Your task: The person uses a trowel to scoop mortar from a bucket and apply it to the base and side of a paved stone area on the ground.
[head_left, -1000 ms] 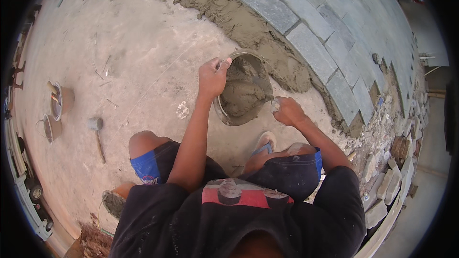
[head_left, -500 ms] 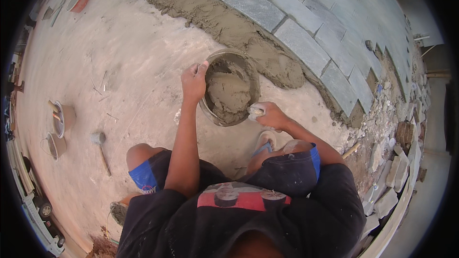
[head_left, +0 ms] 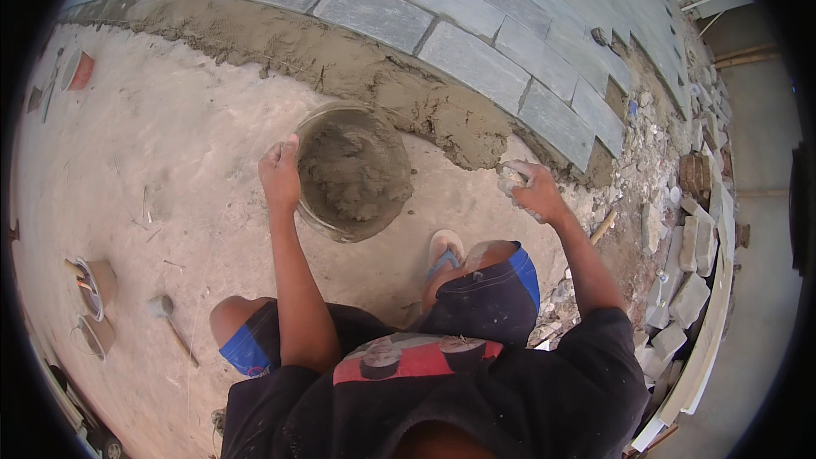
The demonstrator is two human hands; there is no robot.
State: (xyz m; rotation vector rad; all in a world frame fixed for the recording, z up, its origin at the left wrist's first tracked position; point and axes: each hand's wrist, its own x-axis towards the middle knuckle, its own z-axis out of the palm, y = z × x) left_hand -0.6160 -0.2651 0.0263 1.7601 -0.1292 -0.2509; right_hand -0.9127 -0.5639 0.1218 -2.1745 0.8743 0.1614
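Observation:
My left hand is closed on the left rim of a round bucket, which leans over the bare ground in front of me. Wet grey mortar lies inside it. Well to the right of the bucket, my right hand is closed around a small pale thing whose kind I cannot make out. This hand hovers near the right end of a mortar strip. The strip runs along the edge of grey stone paving slabs.
A mallet lies on the ground at left, beside two buckets. Farther off stands a red-orange bucket. Broken stone pieces and rubble line the right side. My sandalled foot is just below the bucket.
My right hand has moved from beside the bucket out to the right, toward the mortar strip's end. My left hand still grips the bucket rim. The view has shifted.

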